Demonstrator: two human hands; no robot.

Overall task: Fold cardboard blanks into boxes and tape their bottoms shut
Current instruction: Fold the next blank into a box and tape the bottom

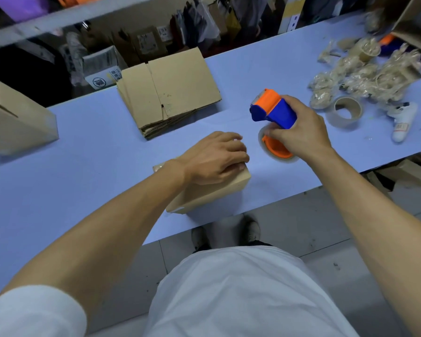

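A small folded cardboard box [206, 193] stands near the front edge of the blue table [83, 154]. My left hand [214, 158] rests on top of it, fingers curved over its far edge. Just to the right, my right hand [299, 130] grips a blue and orange tape dispenser [272, 113], held above the table with its tape roll [276, 148] below the hand. A stack of flat cardboard blanks [168, 91] lies at the back of the table.
A bigger open box [15, 122] stands at the left. On the right lie a spare tape roll [345, 111], a white handheld device [402, 120] and a heap of crumpled tape scraps [365, 71]. A shelf bar crosses the top left.
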